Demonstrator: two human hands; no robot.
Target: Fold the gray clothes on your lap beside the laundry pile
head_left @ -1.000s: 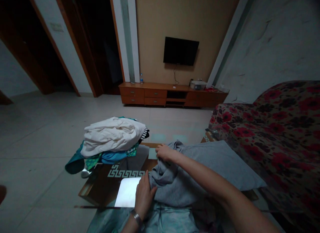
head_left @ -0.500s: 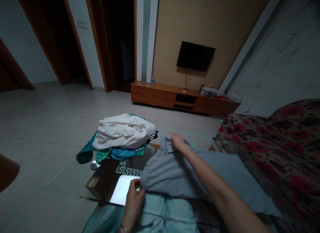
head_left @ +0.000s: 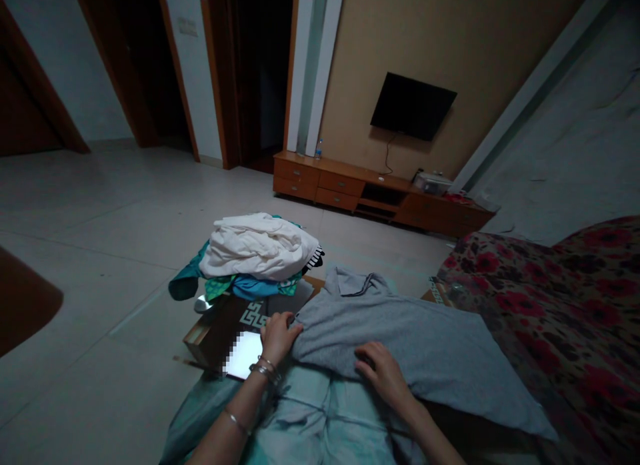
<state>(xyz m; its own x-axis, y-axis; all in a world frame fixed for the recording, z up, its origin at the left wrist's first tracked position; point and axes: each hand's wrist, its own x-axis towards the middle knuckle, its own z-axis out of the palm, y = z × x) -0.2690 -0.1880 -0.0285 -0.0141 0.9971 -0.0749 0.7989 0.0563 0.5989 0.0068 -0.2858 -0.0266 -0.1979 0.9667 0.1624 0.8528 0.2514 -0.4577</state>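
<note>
A grey collared shirt (head_left: 400,338) lies stretched across a low table, its collar toward the far side and its hem toward the sofa. My left hand (head_left: 279,337) is at the shirt's left edge, with bent fingers closed on the cloth. Over the near edge of the shirt, my right hand (head_left: 383,372) has loosely bent fingers, the thumb apart from them. Its fingertips touch or hover just above the cloth. Just left of my left hand, a bright white screen-like rectangle (head_left: 245,353) rests on the table (head_left: 215,335).
A heap of clothes with a white garment (head_left: 260,248) on top sits at the table's far left. A flowered sofa (head_left: 530,298) stands to the right. Across the floor is a TV cabinet (head_left: 340,188) beneath a wall-mounted television (head_left: 413,105). Pale green fabric (head_left: 305,412) lies nearest me.
My right hand has left the collar and come back to the shirt's near edge. My left hand has shifted slightly forward along the left edge. The view has turned a little left.
</note>
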